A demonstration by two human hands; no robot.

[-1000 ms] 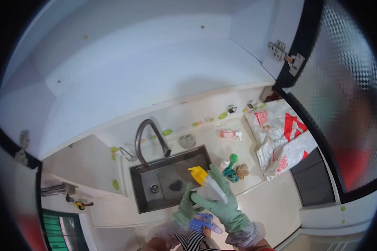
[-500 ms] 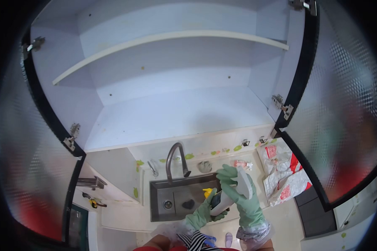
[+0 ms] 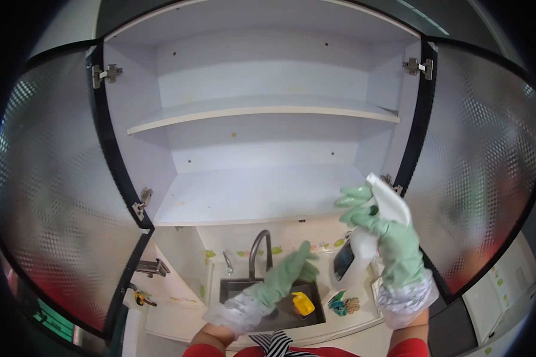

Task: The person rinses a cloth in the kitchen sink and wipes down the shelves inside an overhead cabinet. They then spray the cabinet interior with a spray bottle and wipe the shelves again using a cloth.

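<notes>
My right hand (image 3: 389, 238), in a green rubber glove, grips a white spray bottle (image 3: 361, 253) by its neck, just under the white trigger head. A dark label shows on the bottle, which is raised in front of the lower right corner of an open wall cabinet (image 3: 262, 190). My left hand (image 3: 286, 275), gloved the same way, holds nothing; its fingers stretch out above the sink (image 3: 312, 318). Below it, a yellow object (image 3: 302, 303), partly dark at its lower end, is in the sink. I cannot tell its exact kind.
Two textured glass doors, the left (image 3: 59, 178) and the right (image 3: 476, 172), stand open. A shelf (image 3: 268, 111) crosses the cabinet. Behind the sink rises a curved faucet (image 3: 259, 247). A green cloth-like item (image 3: 338, 304) and a tan scrubber-like item (image 3: 352, 306) lie on the counter's right.
My left hand has let go of the spray bottle and moved left of it. My right hand has lifted the bottle up and right. The view has tilted upward, showing more of the cabinet.
</notes>
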